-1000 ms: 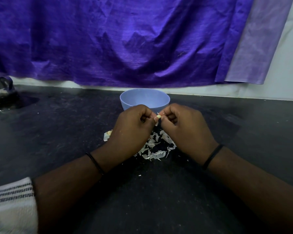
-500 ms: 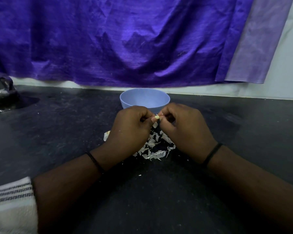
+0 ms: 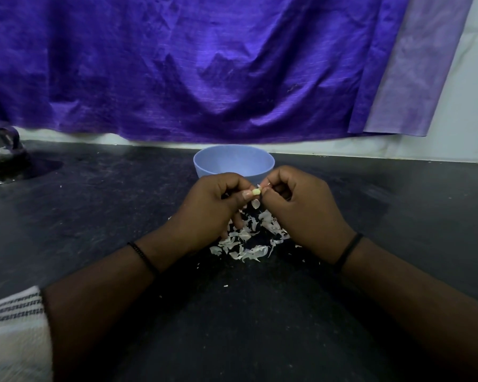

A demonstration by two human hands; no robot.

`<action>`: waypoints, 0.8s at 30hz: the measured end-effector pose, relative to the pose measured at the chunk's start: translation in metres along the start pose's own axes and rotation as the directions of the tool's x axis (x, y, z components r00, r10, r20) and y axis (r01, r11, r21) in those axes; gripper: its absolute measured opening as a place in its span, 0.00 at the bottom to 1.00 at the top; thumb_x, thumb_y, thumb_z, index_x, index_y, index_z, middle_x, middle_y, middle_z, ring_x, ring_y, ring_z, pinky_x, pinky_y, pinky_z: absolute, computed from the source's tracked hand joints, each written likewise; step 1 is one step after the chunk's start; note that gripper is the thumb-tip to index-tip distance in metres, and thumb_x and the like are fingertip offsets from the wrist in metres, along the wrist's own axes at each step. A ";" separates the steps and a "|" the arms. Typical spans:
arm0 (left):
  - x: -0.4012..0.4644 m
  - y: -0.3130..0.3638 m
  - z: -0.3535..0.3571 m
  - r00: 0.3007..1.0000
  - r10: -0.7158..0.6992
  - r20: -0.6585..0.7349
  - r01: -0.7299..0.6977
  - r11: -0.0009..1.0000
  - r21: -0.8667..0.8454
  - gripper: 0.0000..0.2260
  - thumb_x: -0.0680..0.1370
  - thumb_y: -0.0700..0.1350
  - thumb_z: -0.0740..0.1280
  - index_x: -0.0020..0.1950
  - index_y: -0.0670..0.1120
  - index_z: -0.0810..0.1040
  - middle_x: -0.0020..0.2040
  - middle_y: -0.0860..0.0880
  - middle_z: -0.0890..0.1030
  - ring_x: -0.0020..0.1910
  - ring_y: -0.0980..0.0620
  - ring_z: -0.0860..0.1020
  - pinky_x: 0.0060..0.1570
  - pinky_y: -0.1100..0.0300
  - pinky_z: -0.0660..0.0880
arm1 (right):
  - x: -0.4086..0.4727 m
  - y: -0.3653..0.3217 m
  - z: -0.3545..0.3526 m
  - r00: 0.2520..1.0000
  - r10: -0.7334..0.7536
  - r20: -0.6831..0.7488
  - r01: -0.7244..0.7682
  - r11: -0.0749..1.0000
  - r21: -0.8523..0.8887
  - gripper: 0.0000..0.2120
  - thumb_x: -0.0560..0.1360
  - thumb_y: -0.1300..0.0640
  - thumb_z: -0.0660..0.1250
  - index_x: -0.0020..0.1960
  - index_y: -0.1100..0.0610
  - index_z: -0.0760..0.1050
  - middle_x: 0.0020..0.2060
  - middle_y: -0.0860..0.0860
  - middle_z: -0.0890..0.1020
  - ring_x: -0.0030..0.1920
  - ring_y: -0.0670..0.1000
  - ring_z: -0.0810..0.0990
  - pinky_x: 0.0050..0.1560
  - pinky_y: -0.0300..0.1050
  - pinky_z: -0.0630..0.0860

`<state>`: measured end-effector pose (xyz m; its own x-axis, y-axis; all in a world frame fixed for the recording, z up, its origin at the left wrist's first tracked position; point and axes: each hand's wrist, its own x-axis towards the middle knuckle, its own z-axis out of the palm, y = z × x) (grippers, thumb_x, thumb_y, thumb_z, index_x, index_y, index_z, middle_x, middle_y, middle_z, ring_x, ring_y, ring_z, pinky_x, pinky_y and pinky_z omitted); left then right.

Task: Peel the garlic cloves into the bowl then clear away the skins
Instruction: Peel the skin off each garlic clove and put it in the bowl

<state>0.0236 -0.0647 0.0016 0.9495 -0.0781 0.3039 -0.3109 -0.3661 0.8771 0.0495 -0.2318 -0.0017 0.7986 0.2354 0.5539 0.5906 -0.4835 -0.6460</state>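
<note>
A purple cloth hangs across the back wall, its lower edge drooping just above the rear of a dark countertop that fills the lower part of the view. At the far left edge of the counter sits a shiny metal vessel, only partly in view. A pale blue bowl stands on the counter near the wall, directly behind the two hands; what it holds cannot be told from this angle.

The left hand has its fingers curled inward, and its thumb and forefinger pinch a small pale garlic clove held above the counter, just in front of the bowl. The right hand is curled as well, its fingertips meeting the clove's other end; whether they nip a shred of skin there is too small to tell. Each wrist wears a thin dark band, and a striped sleeve covers the left forearm at the lower left corner.

Beneath and between the hands, a loose heap of white garlic skins lies on the counter, with a few stray flecks scattered nearer the person.
</note>
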 end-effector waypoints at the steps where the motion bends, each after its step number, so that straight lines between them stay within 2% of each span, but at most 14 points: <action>1: 0.000 0.000 0.001 1.000 -0.005 0.000 0.005 1.000 -0.010 0.05 0.81 0.40 0.66 0.50 0.41 0.81 0.30 0.48 0.79 0.22 0.58 0.74 0.19 0.64 0.68 | 0.000 -0.001 0.000 1.000 0.005 -0.004 -0.005 1.000 0.010 0.04 0.76 0.60 0.69 0.45 0.53 0.79 0.33 0.44 0.80 0.34 0.39 0.78 0.33 0.29 0.71; 3: -0.001 0.000 0.003 1.000 -0.016 -0.014 0.015 1.000 -0.027 0.04 0.80 0.41 0.67 0.50 0.41 0.80 0.32 0.47 0.80 0.24 0.56 0.75 0.20 0.62 0.69 | 0.000 -0.002 0.000 1.000 0.016 -0.005 -0.016 0.999 0.048 0.04 0.76 0.61 0.69 0.44 0.54 0.80 0.31 0.43 0.79 0.32 0.38 0.77 0.33 0.28 0.70; 5: -0.001 0.000 0.004 0.998 -0.037 -0.042 0.035 0.998 -0.048 0.04 0.79 0.41 0.69 0.49 0.41 0.80 0.31 0.48 0.79 0.22 0.57 0.74 0.19 0.62 0.68 | -0.001 -0.003 0.000 1.000 0.023 -0.004 -0.023 0.996 0.081 0.04 0.75 0.61 0.69 0.44 0.54 0.80 0.31 0.43 0.79 0.31 0.37 0.76 0.32 0.28 0.70; 8: -0.002 0.001 0.004 0.996 -0.043 -0.075 0.037 0.996 -0.080 0.03 0.78 0.39 0.70 0.47 0.39 0.79 0.33 0.42 0.79 0.24 0.53 0.76 0.19 0.62 0.69 | -0.001 -0.002 0.000 1.000 0.027 -0.009 -0.026 0.996 0.087 0.06 0.76 0.62 0.69 0.43 0.53 0.79 0.30 0.43 0.79 0.31 0.38 0.76 0.32 0.28 0.70; 10: -0.002 0.000 0.004 0.995 -0.061 -0.079 0.053 0.993 -0.102 0.03 0.78 0.39 0.70 0.47 0.39 0.80 0.34 0.40 0.80 0.26 0.50 0.77 0.20 0.61 0.70 | -0.002 -0.002 0.001 1.000 0.022 -0.013 -0.021 0.998 0.067 0.05 0.76 0.62 0.69 0.43 0.53 0.79 0.31 0.43 0.79 0.31 0.38 0.77 0.33 0.29 0.70; 12: -0.002 -0.001 0.005 0.993 -0.091 -0.069 0.082 0.988 -0.132 0.04 0.79 0.38 0.69 0.46 0.39 0.81 0.33 0.43 0.81 0.27 0.47 0.78 0.21 0.61 0.70 | -0.002 -0.001 0.002 1.000 0.002 -0.024 -0.001 1.000 0.012 0.04 0.75 0.61 0.69 0.43 0.53 0.80 0.32 0.44 0.80 0.33 0.40 0.78 0.33 0.30 0.72; 14: -0.002 -0.001 0.007 0.991 -0.121 -0.053 0.110 0.978 -0.179 0.04 0.79 0.37 0.68 0.45 0.38 0.81 0.33 0.45 0.82 0.28 0.49 0.80 0.21 0.61 0.71 | -0.003 0.001 0.003 0.999 -0.027 -0.027 0.025 0.998 -0.051 0.02 0.74 0.59 0.70 0.43 0.53 0.80 0.33 0.45 0.81 0.35 0.42 0.79 0.34 0.34 0.74; 18: -0.003 0.002 0.007 0.985 -0.171 -0.001 0.160 0.927 -0.340 0.06 0.78 0.37 0.68 0.44 0.36 0.80 0.36 0.43 0.82 0.29 0.48 0.80 0.21 0.61 0.71 | -0.003 0.002 0.002 0.997 -0.067 -0.031 0.063 0.989 -0.133 0.01 0.73 0.58 0.70 0.43 0.53 0.80 0.35 0.45 0.81 0.37 0.44 0.80 0.39 0.44 0.78; 24: -0.002 0.000 0.004 0.983 -0.182 -0.011 0.166 0.921 -0.352 0.05 0.78 0.36 0.68 0.46 0.35 0.81 0.39 0.40 0.83 0.29 0.49 0.80 0.22 0.61 0.73 | -0.003 0.001 0.003 0.998 -0.039 -0.052 0.035 0.996 -0.077 0.02 0.74 0.59 0.70 0.43 0.53 0.80 0.34 0.45 0.81 0.37 0.44 0.80 0.39 0.42 0.77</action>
<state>0.0223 -0.0685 -0.0005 0.9896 0.0003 0.1438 -0.1438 -0.0236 0.9893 0.0484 -0.2307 -0.0059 0.7675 0.2097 0.6057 0.6077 -0.5386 -0.5836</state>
